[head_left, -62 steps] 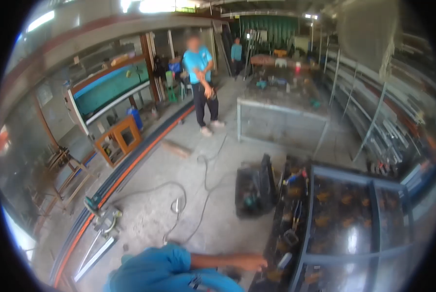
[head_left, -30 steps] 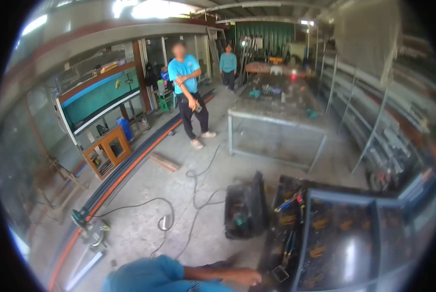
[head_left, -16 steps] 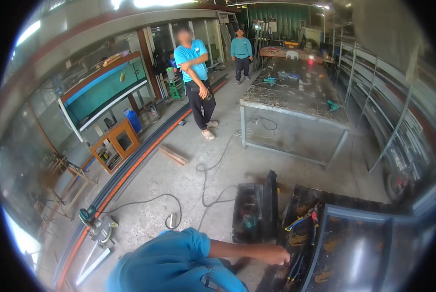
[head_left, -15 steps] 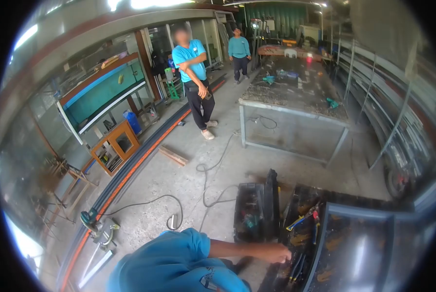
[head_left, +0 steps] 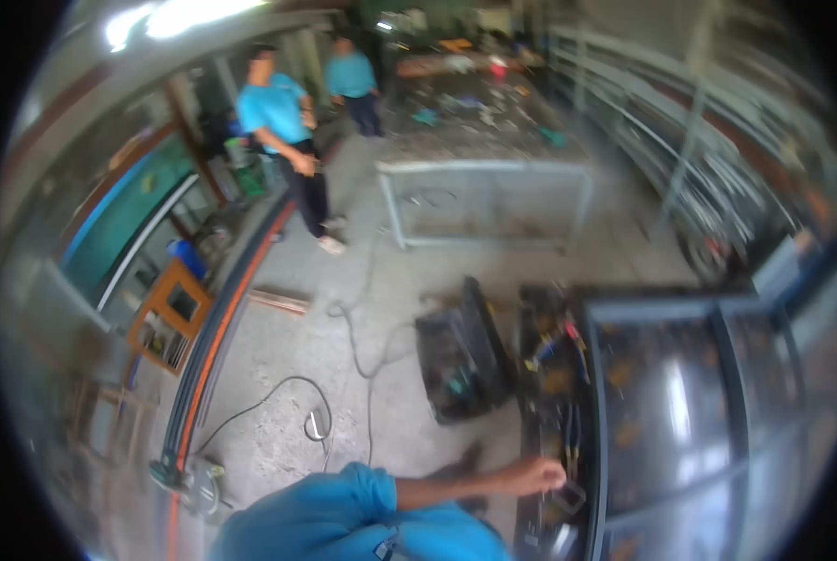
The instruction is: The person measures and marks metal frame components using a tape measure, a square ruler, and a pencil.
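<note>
My left hand [head_left: 538, 476] reaches across to the right over the edge of a dark work table [head_left: 529, 439]. Its fingers are curled and pressed together. A small pale, square-looking outline [head_left: 568, 496] shows right below the fingertips, too blurred to name. Close above the hand lie dark-handled pliers [head_left: 572, 435]. Further up the table are tools with red, blue and yellow handles [head_left: 568, 338]. A grey metal frame with glassy panels [head_left: 598, 411] lies on the table to the right. My right hand is out of view.
An open black toolbox [head_left: 456, 365] stands on the floor left of the table. A cable [head_left: 330, 393] winds over the floor near a power saw [head_left: 189, 477]. Long dark and orange bars [head_left: 215, 337] lie at left. Two people in blue [head_left: 274, 112] stand near a cluttered table [head_left: 484, 150].
The camera view has turned right and down, so the room has slid left and up. My left hand has shifted down the table relative to the pliers, which now lie above it.
</note>
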`<state>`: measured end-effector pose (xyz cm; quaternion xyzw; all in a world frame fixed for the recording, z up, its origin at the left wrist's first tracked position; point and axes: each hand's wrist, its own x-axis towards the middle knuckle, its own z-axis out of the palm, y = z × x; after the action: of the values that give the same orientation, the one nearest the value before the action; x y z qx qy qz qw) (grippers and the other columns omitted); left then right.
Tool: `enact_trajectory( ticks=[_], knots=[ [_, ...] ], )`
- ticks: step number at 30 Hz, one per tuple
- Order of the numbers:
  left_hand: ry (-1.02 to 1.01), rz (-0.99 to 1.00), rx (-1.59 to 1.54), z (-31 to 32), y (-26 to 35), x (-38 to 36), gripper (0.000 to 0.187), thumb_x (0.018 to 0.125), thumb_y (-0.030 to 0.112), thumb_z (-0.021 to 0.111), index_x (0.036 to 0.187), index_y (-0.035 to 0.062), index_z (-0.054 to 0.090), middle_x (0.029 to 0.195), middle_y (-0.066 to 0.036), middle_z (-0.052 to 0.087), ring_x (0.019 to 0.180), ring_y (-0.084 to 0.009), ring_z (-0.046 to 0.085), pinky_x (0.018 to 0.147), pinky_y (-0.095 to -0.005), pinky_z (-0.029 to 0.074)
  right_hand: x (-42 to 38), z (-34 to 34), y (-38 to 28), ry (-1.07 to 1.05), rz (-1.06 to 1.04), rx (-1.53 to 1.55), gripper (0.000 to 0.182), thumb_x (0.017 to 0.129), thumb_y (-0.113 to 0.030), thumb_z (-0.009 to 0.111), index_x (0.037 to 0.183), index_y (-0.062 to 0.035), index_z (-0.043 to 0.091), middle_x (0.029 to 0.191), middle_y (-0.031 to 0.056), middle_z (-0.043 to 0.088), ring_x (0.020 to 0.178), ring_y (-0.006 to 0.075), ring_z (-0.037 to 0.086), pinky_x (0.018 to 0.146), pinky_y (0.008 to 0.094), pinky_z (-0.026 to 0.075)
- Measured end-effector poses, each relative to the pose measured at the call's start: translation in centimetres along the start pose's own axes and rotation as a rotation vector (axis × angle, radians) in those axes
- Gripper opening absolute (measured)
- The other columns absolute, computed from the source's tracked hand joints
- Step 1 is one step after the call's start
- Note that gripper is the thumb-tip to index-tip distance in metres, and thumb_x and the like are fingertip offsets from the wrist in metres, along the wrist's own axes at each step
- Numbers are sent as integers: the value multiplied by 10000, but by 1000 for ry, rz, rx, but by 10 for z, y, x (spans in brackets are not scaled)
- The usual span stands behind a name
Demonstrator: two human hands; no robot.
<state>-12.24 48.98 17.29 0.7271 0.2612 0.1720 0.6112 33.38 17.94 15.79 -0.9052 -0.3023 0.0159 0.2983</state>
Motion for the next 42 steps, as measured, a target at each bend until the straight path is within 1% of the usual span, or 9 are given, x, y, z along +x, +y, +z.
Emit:
enact_trajectory(
  ticks=[4, 6, 8, 10, 12, 16, 22, 29, 42],
  knots=[
    [-33, 268, -82, 31, 25, 47, 142, 886, 163, 576, 876, 35, 637, 831, -70, 639, 790, -157, 615, 720, -309, 498, -55, -51, -111, 16, 200, 294, 208, 893, -245, 553, 840, -49, 598, 726, 20, 582, 623, 134, 537, 594, 281, 440],
    [10, 676, 361, 37, 84, 89, 95, 817, 64, 560, 744, 44, 618, 744, -62, 619, 717, -201, 607, 681, -317, 499, -73, -57, -167, 27, 313, 368, 205, 896, -241, 557, 839, -48, 598, 728, 18, 581, 624, 128, 533, 598, 278, 437],
    [-157, 245, -236, 62, 110, 127, 203, 896, 236, 591, 930, 37, 618, 836, -45, 632, 766, -88, 579, 658, -234, 473, -81, -68, -204, 5, 445, 530, 202, 899, -236, 560, 838, -47, 597, 731, 15, 580, 626, 123, 529, 602, 275, 434],
    [-218, 199, -309, 80, 135, 154, 360, 894, 329, 602, 1050, 4, 588, 944, -53, 616, 815, -131, 604, 681, -259, 512, -96, -62, -212, 41, 296, 776, 252, 888, -218, 584, 704, -47, 579, 607, -12, 514, 550, 76, 490, 503, 229, 389],
    [-397, 205, -314, 92, 154, 164, 431, 913, 388, 548, 1118, 9, 552, 994, -91, 609, 822, -172, 625, 719, -282, 527, -118, -67, -254, 71, 253, 1002, 157, 895, -164, 557, 854, -17, 593, 639, 18, 562, 524, 106, 540, 484, 247, 442],
    [-1082, -65, -530, 92, 161, 154, 297, 912, 304, 556, 974, 14, 558, 814, -75, 614, 647, -173, 620, 562, -303, 534, -174, -56, -288, 30, 161, 803, 180, 887, -161, 575, 919, 9, 528, 670, 65, 596, 500, 123, 560, 461, 284, 467],
    [-1412, -240, -275, 64, 114, 145, 261, 885, 240, 597, 924, -18, 596, 794, -97, 646, 674, -207, 643, 580, -320, 530, -215, 14, -301, 40, 121, 604, 300, 887, -195, 559, 1059, 50, 540, 725, 90, 557, 674, 159, 523, 598, 347, 419],
    [-1438, -225, 67, 26, 88, 155, 223, 859, 240, 658, 874, 23, 614, 708, 30, 558, 600, -76, 509, 546, -241, 420, -226, 60, -333, -126, 298, 737, 387, 867, -182, 598, 1207, -4, 545, 1058, 146, 631, 999, 221, 589, 851, 348, 450],
    [-1476, -116, 265, 52, 67, 163, 373, 822, 311, 685, 969, -24, 613, 821, -46, 615, 707, -124, 541, 623, -273, 446, -235, 70, -323, -113, 425, 936, 385, 883, -172, 580, 1228, -8, 529, 1066, 117, 625, 1001, 192, 572, 881, 339, 437]
  ],
)
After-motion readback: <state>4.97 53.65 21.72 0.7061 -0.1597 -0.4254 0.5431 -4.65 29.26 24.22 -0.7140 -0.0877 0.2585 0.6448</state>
